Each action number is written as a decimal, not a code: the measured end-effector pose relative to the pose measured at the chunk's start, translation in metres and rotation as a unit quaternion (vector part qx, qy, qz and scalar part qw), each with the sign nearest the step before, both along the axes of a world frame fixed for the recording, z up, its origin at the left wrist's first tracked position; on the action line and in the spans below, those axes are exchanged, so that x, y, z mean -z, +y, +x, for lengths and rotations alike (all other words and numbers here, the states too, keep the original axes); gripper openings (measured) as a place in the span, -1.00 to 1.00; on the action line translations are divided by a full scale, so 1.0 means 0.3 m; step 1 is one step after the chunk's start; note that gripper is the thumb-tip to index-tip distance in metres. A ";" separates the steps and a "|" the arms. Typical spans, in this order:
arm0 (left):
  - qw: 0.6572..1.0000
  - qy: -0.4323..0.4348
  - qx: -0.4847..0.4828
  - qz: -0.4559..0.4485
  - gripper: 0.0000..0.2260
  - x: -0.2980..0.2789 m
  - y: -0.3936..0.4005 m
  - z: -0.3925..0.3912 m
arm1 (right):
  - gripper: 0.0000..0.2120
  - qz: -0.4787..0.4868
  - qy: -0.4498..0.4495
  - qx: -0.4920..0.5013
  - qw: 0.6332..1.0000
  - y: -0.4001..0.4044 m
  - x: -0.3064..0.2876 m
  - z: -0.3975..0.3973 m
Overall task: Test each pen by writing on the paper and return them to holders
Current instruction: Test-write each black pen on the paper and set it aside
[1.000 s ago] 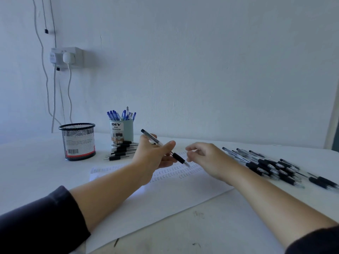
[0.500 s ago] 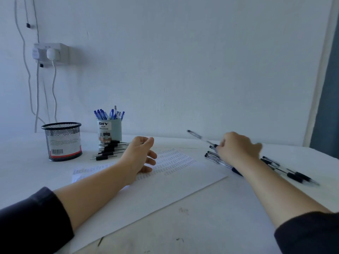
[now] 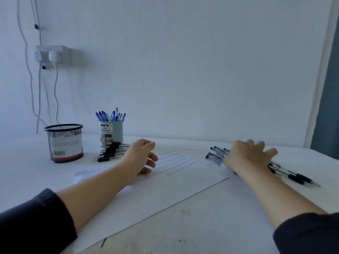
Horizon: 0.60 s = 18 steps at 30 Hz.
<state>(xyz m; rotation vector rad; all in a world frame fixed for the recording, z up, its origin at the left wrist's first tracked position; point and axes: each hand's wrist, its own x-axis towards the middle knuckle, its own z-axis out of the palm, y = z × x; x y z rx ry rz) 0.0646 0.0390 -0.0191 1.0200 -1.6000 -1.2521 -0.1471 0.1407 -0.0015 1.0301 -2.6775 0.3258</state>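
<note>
Both hands sit mid-frame. From where I watch, left hand (image 3: 140, 158) rests on the paper (image 3: 165, 187) with fingers loosely curled, grasping nothing. Right hand (image 3: 247, 156) lies palm-down over the loose pens (image 3: 216, 154) at right of frame; whether it grasps one I cannot tell. Going left to right I count one black mesh holder (image 3: 64, 143), one teal holder (image 3: 111, 132) of blue pens, about five black-grip pens (image 3: 110, 153) before it, one sheet, then the right-hand pile, too overlapped to count.
</note>
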 end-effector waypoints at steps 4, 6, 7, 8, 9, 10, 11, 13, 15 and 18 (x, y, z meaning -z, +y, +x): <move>0.999 0.044 -0.013 -0.007 -0.86 -0.036 -0.019 0.028 | -0.58 -0.033 -0.012 -0.190 0.981 -0.043 0.017 0.037; 0.995 0.073 -0.061 -0.042 -0.86 -0.066 -0.058 0.060 | -0.50 -0.034 -0.043 -0.300 0.952 -0.048 0.024 0.090; 0.990 0.061 -0.102 -0.082 -0.85 -0.075 -0.087 0.082 | -0.47 -0.025 -0.076 -0.343 0.936 -0.051 0.030 0.121; 0.980 0.029 -0.144 -0.131 -0.82 -0.077 -0.119 0.106 | -0.44 -0.012 -0.110 -0.374 0.921 -0.055 0.037 0.148; 0.968 -0.016 -0.179 -0.175 -0.80 -0.074 -0.148 0.130 | -0.42 0.002 -0.131 -0.393 0.910 -0.062 0.046 0.171; 0.956 -0.068 -0.200 -0.206 -0.80 -0.066 -0.174 0.150 | -0.40 0.018 -0.136 -0.403 0.905 -0.072 0.055 0.184; 0.944 -0.127 -0.210 -0.222 -0.82 -0.055 -0.197 0.168 | -0.39 0.038 -0.133 -0.406 0.903 -0.082 0.064 0.193; 0.916 -0.249 -0.210 -0.234 -0.82 -0.028 -0.240 0.187 | -0.38 0.071 -0.132 -0.399 0.904 -0.094 0.079 0.188; 0.885 -0.351 -0.189 -0.240 -0.80 -0.003 -0.270 0.190 | -0.37 0.087 -0.150 -0.388 0.905 -0.102 0.092 0.168; 0.838 -0.462 -0.145 -0.250 -0.80 0.033 -0.300 0.177 | -0.34 0.084 -0.173 -0.380 0.905 -0.112 0.106 0.138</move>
